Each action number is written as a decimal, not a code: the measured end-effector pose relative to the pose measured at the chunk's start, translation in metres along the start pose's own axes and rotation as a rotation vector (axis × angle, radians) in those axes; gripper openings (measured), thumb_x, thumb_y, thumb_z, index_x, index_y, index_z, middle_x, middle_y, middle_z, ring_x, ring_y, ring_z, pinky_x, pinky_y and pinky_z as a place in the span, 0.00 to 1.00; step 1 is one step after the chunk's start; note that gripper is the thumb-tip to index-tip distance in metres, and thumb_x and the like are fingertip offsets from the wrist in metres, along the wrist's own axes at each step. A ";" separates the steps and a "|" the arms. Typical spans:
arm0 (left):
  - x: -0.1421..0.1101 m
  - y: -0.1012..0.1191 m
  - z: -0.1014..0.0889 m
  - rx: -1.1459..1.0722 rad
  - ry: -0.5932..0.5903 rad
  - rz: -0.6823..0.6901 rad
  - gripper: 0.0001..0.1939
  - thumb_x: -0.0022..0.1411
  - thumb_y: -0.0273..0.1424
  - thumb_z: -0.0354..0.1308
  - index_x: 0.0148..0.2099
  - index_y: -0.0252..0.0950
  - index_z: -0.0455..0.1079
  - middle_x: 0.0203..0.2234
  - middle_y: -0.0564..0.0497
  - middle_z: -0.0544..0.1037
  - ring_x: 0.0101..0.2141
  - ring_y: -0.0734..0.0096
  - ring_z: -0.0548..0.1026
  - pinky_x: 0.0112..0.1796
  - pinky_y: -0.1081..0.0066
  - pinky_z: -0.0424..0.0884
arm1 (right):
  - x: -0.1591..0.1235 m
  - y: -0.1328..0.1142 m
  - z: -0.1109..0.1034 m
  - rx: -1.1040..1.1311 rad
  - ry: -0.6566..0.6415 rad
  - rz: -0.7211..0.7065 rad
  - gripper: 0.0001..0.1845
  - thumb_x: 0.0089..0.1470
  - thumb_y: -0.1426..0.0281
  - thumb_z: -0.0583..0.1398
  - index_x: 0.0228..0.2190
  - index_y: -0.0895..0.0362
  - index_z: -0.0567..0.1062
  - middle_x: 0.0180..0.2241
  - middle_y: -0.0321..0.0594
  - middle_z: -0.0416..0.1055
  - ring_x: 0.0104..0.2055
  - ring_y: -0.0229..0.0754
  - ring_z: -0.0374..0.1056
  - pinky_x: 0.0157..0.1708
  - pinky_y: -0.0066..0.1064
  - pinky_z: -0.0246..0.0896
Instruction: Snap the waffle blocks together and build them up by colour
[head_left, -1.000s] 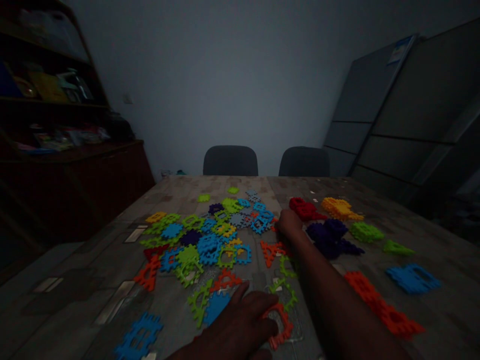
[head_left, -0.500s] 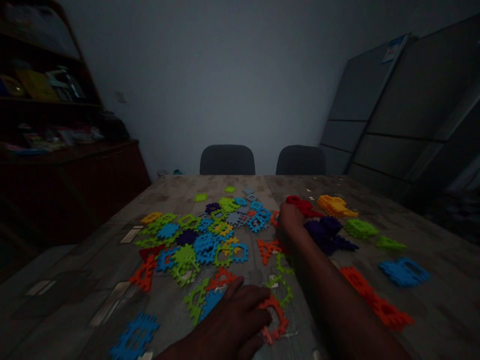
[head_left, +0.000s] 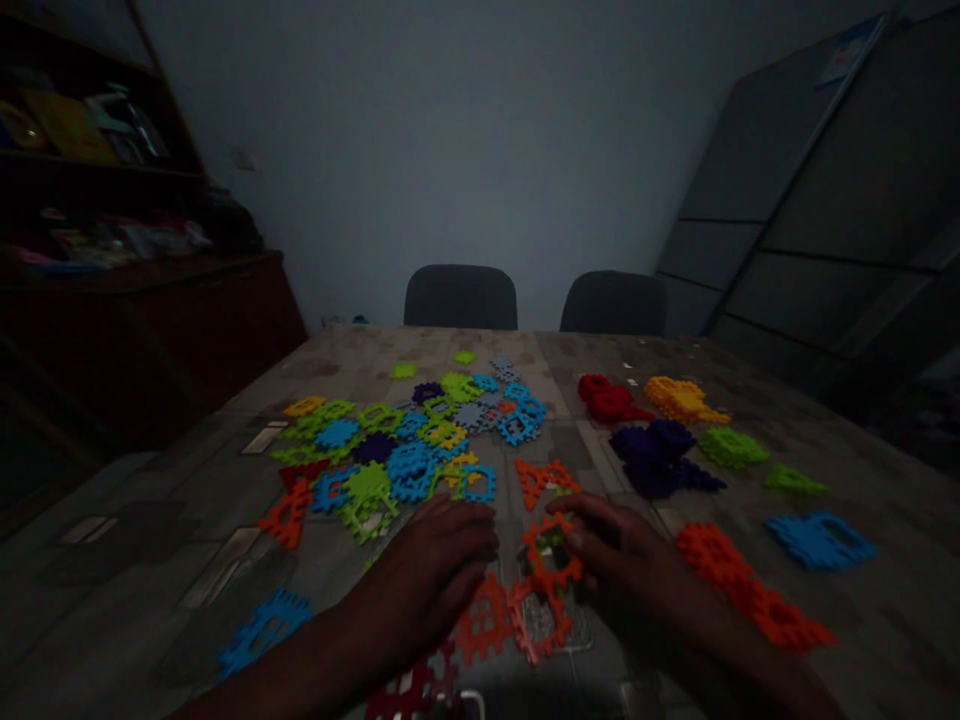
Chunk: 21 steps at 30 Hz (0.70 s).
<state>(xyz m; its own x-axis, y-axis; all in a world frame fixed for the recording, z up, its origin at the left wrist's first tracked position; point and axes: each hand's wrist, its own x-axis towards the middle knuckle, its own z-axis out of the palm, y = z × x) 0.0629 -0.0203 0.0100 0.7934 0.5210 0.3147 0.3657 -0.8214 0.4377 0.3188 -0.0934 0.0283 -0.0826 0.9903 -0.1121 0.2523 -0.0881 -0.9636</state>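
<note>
Orange frame (head_left: 534,552) in right-hand fingers (head_left: 592,511), left-hand fingers (head_left: 466,541) beside orange window piece (head_left: 486,618), grip unclear.

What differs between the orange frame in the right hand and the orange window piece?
The orange frame has one large opening; the window piece, several small ones. The orange frame is in the right hand; the window piece lies beside the left hand. Both have toothed edges.
</note>
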 end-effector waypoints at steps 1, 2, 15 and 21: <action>0.000 -0.001 0.000 0.003 -0.002 -0.001 0.12 0.69 0.25 0.52 0.51 0.41 0.72 0.55 0.46 0.77 0.54 0.57 0.73 0.59 0.51 0.64 | -0.003 0.002 0.002 0.043 -0.007 0.020 0.21 0.60 0.56 0.59 0.49 0.56 0.74 0.31 0.34 0.67 0.27 0.36 0.64 0.27 0.27 0.58; 0.001 -0.001 -0.001 0.001 -0.005 0.000 0.12 0.69 0.25 0.52 0.51 0.41 0.72 0.54 0.46 0.77 0.54 0.57 0.74 0.59 0.51 0.64 | -0.005 0.003 0.004 0.073 -0.016 0.037 0.21 0.60 0.56 0.60 0.49 0.56 0.74 0.31 0.34 0.66 0.28 0.36 0.63 0.28 0.27 0.58; 0.003 0.005 0.004 -0.119 -0.034 0.016 0.12 0.68 0.21 0.54 0.48 0.38 0.74 0.47 0.47 0.79 0.48 0.61 0.75 0.54 0.59 0.63 | -0.008 0.021 0.001 -0.196 -0.071 0.115 0.13 0.57 0.58 0.61 0.30 0.54 0.68 0.21 0.29 0.62 0.24 0.35 0.57 0.23 0.26 0.47; 0.004 0.008 0.002 -0.112 -0.064 0.014 0.12 0.68 0.22 0.53 0.48 0.39 0.73 0.47 0.47 0.79 0.48 0.61 0.75 0.54 0.59 0.63 | -0.014 0.007 -0.007 -0.597 0.021 -0.073 0.11 0.64 0.69 0.53 0.31 0.55 0.72 0.30 0.37 0.73 0.32 0.41 0.68 0.32 0.31 0.59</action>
<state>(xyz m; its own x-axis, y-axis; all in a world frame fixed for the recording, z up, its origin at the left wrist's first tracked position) 0.0702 -0.0259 0.0129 0.8285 0.4913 0.2687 0.3008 -0.7952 0.5265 0.3284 -0.1074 0.0251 -0.1027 0.9939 -0.0406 0.7448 0.0497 -0.6654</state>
